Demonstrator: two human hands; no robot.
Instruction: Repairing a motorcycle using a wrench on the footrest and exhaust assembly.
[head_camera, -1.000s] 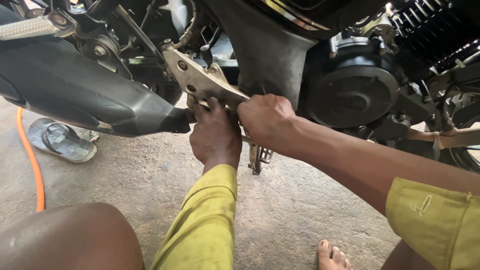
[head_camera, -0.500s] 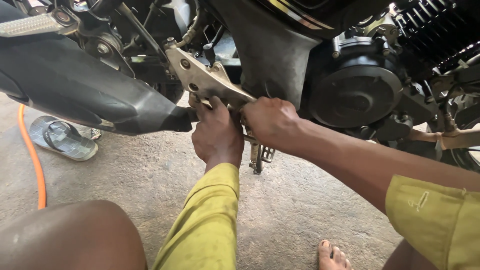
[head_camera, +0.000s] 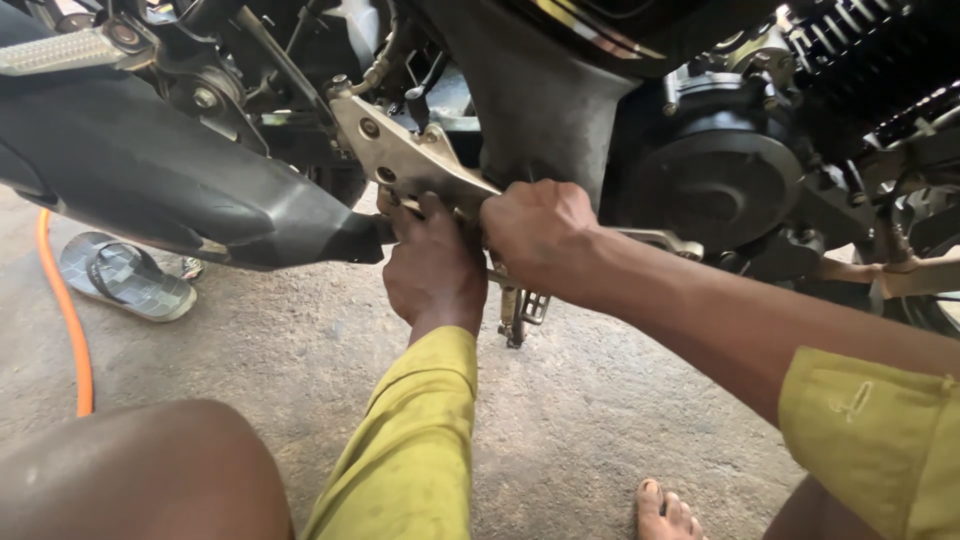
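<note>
My left hand (head_camera: 435, 268) reaches up from a yellow sleeve, and its fingers curl over the lower edge of a silver footrest bracket (head_camera: 400, 155) on a motorcycle. To its right, touching it, my right hand (head_camera: 540, 235) is closed in a fist at the bracket's tip. A thin silver metal bar (head_camera: 660, 241) sticks out to the right of that fist. What lies inside the fist is hidden. A folded footpeg (head_camera: 522, 308) hangs just below both hands.
The black exhaust muffler (head_camera: 160, 180) runs along the left, and the black engine cover (head_camera: 715, 185) sits to the right. A grey sandal (head_camera: 125, 277) and an orange hose (head_camera: 70, 320) lie on the concrete floor (head_camera: 600, 420). My knee (head_camera: 140, 470) and bare toes (head_camera: 665, 512) are in the foreground.
Both hands stay at the bracket and shift only slightly. The right fist has slid a little to the right along the bracket's tip.
</note>
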